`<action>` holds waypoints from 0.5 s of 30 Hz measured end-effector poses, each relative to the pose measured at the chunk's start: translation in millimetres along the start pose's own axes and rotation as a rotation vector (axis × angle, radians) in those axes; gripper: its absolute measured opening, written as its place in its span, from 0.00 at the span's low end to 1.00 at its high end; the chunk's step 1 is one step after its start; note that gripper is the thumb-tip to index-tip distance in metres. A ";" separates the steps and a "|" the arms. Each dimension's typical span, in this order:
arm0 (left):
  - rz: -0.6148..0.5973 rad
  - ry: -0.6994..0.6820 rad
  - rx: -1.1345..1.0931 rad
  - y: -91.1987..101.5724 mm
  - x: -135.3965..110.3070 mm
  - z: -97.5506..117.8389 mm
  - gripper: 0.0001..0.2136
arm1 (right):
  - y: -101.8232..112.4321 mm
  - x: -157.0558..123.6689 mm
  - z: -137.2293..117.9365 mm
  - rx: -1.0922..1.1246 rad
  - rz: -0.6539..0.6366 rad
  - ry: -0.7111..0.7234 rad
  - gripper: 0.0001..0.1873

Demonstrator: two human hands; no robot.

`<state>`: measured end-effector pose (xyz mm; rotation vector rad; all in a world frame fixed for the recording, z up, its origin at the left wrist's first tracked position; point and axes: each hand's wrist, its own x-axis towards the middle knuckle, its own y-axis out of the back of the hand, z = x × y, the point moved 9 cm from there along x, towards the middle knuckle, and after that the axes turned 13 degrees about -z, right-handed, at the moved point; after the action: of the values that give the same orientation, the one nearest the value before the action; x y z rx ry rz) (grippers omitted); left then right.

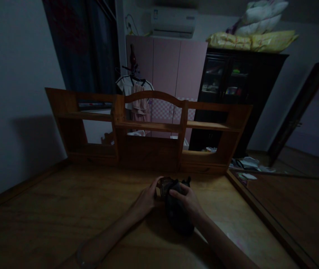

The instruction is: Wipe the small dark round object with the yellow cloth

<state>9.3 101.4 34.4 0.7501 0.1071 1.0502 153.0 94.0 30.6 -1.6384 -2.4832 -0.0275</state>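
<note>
My left hand (149, 196) is closed around the left side of a small, boxy, gold-brown object (161, 191) with a shiny face; its exact kind is too dark to make out. Against its right side lies a black, soft-looking pouch (178, 216), which droops toward me over the boards. The thumb and fingers of my right hand (188, 198) pinch the upper part of this pouch. Both things are just over the wooden surface (114, 231), close together. Where one overlaps the other is hidden in shadow.
A wooden shelf unit (151, 126) with open compartments stands along the far edge. A raised wooden rim (260, 213) runs down the right side, and a white wall (16, 112) rises on the left. Beyond are a pink wardrobe (165, 63) and a dark cabinet (240, 78).
</note>
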 end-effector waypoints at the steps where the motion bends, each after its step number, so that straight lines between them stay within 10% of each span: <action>1: 0.003 0.023 0.032 0.6 -0.4 -1.2 0.39 | 1.5 0.0 1.7 0.011 0.019 -0.010 0.18; 15: 0.037 0.085 0.254 3.1 -2.5 -2.9 0.42 | -2.3 0.8 16.5 0.287 -0.046 -0.125 0.16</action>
<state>4.4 101.7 33.5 0.9394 0.3054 1.1160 148.5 95.5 14.6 -1.5046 -2.4727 0.4180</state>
